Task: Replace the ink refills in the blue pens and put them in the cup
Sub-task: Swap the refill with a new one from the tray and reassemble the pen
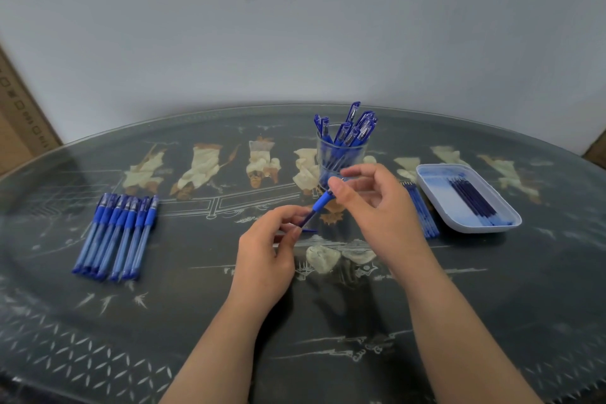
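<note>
two hands work close together above the middle of the bench (196,321). the left hand (265,259) pinches the lower end of one blue pen (316,207) between thumb and fingertips. the right hand (377,203) pinches the same pen at its blue rubber grip end with thumb and forefinger, its other fingers spread loosely. the pen slants from 7 o'clock up to 1 o'clock, lifted off the bench top. just beneath it a small blue piece (310,230) lies on the bench; what it is cannot be told.

at 12 o'clock from the hands stands the clear cup (341,157), upright, partly hidden behind the right hand's fingers. a bunch of capped pens (354,128) stands in it, leaning toward 1 o'clock, caps up.

at 9 o'clock, well apart from the hands, a row of pens (118,236) lies side by side and touching, grip ends toward the far side.

at 3 o'clock a pale shallow tray (492,226) sits on the bench with several dark refills (472,200) lying together in it. between the tray and the right hand, just beside the tray's near-left edge, another bundle of blue refills (423,213) lies straight on the bench.

a dark bench top with pale inlaid figures, a grey wall behind, and a cardboard box (19,121) at 10 o'clock.
</note>
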Demonstrator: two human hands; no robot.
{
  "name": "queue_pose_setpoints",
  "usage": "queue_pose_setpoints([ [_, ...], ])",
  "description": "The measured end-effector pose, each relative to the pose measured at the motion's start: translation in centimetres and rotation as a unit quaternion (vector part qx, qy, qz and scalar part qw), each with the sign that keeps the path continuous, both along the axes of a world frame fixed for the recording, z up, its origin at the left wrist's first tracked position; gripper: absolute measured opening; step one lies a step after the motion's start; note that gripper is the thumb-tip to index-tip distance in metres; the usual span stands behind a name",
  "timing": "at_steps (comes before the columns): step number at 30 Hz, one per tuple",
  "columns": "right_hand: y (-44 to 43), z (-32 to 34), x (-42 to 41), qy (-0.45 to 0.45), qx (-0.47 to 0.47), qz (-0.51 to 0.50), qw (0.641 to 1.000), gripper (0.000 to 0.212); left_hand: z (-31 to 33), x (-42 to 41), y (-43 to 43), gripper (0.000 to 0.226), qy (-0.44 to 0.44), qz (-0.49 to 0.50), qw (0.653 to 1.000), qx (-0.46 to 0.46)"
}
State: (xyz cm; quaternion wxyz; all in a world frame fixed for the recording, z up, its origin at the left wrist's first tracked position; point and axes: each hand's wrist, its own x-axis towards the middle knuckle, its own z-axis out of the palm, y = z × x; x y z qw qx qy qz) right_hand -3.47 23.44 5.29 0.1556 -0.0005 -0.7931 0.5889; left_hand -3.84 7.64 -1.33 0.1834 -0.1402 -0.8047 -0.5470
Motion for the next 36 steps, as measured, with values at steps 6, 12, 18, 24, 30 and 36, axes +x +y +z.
queue_pose_setpoints([
  [6, -0.1, -0.5, -0.3, 0.001, 0.006, -0.02, 1.0, 0.012, 0.0, 0.0, 0.0, 0.047, 0.002, -0.003, 1.0, -0.006],
  [12, -0.9, -1.4, -1.0, -0.02, -0.008, 0.002, 1.0, 0.012, 0.3, -0.2, -0.4, 0.042, -0.04, 0.05, 0.995, 0.075],
  [18, -2.6, -5.0, -2.8, 0.013, 0.366, 0.1, 0.925, 0.042, 0.1, -0.5, -1.0, 0.032, -0.075, 0.122, 0.98, 0.14],
  [24, -2.1, -5.9, -3.4, 0.048, 0.413, 0.124, 0.901, 0.052, 0.4, -0.4, -0.9, 0.037, -0.082, 0.11, 0.981, 0.14],
  [30, 1.2, -2.2, -1.5, -0.007, -0.084, -0.022, 0.996, 0.047, 0.5, 0.0, -0.1, 0.045, -0.065, 0.023, 0.995, 0.076],
  [36, 1.5, 0.3, -0.2, 0.038, -0.248, 0.019, 0.968, 0.025, 0.3, 0.0, 0.0, 0.04, -0.049, -0.002, 0.998, 0.028],
])
